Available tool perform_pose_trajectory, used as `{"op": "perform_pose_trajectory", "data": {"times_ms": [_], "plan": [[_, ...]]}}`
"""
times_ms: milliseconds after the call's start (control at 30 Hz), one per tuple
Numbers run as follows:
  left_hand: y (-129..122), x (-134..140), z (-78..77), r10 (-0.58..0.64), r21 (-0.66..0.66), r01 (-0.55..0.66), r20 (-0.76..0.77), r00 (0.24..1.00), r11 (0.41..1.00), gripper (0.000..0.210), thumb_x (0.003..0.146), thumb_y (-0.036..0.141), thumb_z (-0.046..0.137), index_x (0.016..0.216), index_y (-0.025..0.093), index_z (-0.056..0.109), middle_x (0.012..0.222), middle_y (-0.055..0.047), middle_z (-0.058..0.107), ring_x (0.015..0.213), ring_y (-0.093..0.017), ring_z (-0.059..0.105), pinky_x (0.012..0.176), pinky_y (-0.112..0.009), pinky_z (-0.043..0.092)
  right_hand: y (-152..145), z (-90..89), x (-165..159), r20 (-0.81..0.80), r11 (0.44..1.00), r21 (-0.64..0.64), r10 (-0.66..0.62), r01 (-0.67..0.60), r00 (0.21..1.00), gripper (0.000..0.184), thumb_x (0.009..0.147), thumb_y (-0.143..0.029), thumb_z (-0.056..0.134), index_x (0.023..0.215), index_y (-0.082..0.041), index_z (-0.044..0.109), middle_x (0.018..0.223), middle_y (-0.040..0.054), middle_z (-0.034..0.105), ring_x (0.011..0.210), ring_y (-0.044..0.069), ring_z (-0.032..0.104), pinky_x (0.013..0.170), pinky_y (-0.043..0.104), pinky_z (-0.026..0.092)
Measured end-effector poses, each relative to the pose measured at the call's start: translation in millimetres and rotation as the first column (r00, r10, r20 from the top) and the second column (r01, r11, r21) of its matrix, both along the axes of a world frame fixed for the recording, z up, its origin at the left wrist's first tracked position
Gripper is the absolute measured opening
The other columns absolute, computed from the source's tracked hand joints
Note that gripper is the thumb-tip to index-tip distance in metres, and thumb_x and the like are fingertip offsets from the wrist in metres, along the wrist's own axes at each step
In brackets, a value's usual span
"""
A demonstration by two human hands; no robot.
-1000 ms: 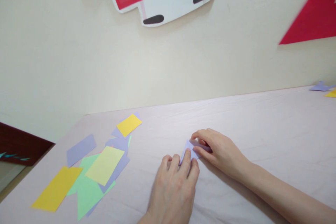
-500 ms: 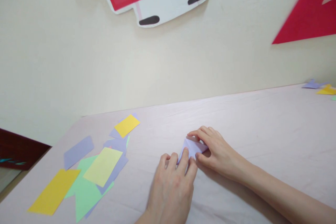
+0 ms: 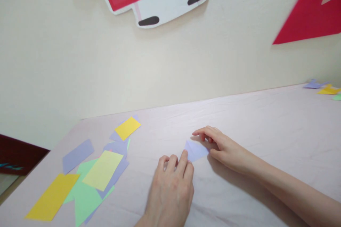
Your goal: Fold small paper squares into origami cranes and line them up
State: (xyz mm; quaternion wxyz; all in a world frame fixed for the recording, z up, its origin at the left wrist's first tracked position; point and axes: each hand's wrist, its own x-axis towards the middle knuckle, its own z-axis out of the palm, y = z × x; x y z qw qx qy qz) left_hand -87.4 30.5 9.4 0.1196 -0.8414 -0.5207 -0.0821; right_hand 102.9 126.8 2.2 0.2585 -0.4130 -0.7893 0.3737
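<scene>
A small folded piece of lavender paper lies on the pale cloth-covered table between my hands. My left hand rests palm down just below it, fingers spread, with a fingertip touching the paper's left edge. To the right, my right hand hovers close by with its fingers apart and nothing held in them. Its thumb is near the paper's right corner; whether it touches cannot be told.
Loose sheets lie on the left: a yellow sheet, a pale yellow sheet, a green sheet and a lavender sheet. Folded pieces, one yellow, sit at the far right by the wall.
My right hand has let go of the folded paper and moved slightly right. The paper now lies flatter. My left hand has shifted slightly, still touching it.
</scene>
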Motion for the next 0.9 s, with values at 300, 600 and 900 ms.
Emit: {"op": "perform_pose_trajectory", "data": {"times_ms": [300,600,900], "plan": [[4,-2,-2.1,-0.046,0.026,0.044,0.047,0.998,0.999,0.023,0.081,0.015,0.054,0.101,0.018,0.064,0.123,-0.006,0.063,0.111,-0.026,0.053,0.093,-0.044,0.041,-4,6.1,-7,0.009,0.998,-0.044,-0.033,0.034,0.999,0.042,0.068,-0.008,0.053,0.107,-0.019,0.060,0.102,0.0065,0.059,0.097,0.023,0.053,0.088,0.038,0.043],[6,0,6.9,-0.089,0.045,0.091,-0.052,0.995,0.995,0.025,0.083,0.024,0.057,0.107,0.020,0.064,0.116,-0.005,0.067,0.110,-0.026,0.055,0.095,-0.044,0.039,-10,3.4,-11,0.116,0.992,0.122,-0.024,0.010,0.993,0.033,0.073,-0.010,0.063,0.105,-0.019,0.059,0.104,0.0065,0.060,0.099,0.024,0.051,0.089,0.039,0.038],[-3,-11,7.1,-0.030,0.114,0.035,-0.047,0.998,0.993,0.014,0.084,0.017,0.054,0.084,0.016,0.068,0.125,-0.007,0.065,0.116,-0.026,0.053,0.097,-0.043,0.036,-9,5.7,-11,0.096,0.994,0.106,-0.016,0.006,0.995,0.036,0.071,-0.007,0.059,0.105,-0.019,0.059,0.104,0.0071,0.059,0.099,0.024,0.050,0.090,0.041,0.039]]}}
